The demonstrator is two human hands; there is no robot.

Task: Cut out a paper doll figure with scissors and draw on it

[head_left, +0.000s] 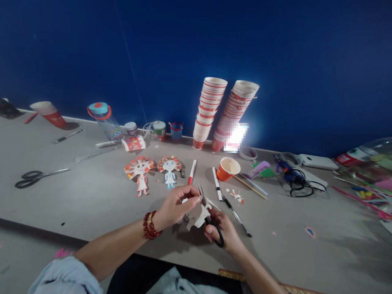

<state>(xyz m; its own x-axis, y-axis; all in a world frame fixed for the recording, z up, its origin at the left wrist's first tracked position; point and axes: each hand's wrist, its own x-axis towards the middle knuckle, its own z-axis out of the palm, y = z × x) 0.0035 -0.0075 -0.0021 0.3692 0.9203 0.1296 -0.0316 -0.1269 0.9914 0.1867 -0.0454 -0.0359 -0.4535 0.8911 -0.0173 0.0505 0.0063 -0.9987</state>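
Note:
My left hand [180, 204], with red beads at the wrist, pinches a small piece of whitish paper [197, 215] with an uneven cut outline. Black-handled scissors [218, 236] are in my right hand [225, 230], their blades pointing up beside the paper and my left fingertips. Part of the blades is hidden by the paper and fingers. Beyond my left hand lie two paper dolls with fringed red-and-white hair: one in a red-trimmed dress [142, 183], the other in a blue-trimmed dress [170, 177]. Paper scraps [235, 196] lie right of the scissors.
Two tall stacks of paper cups [211, 110] lean near the blue wall. An orange cup [228, 169], markers [217, 183] and a pen [237, 216] lie ahead. More scissors [33, 177] rest at left; a bottle [105, 120] stands behind. Cables [295, 179] and pipe cleaners [364, 200] are at right.

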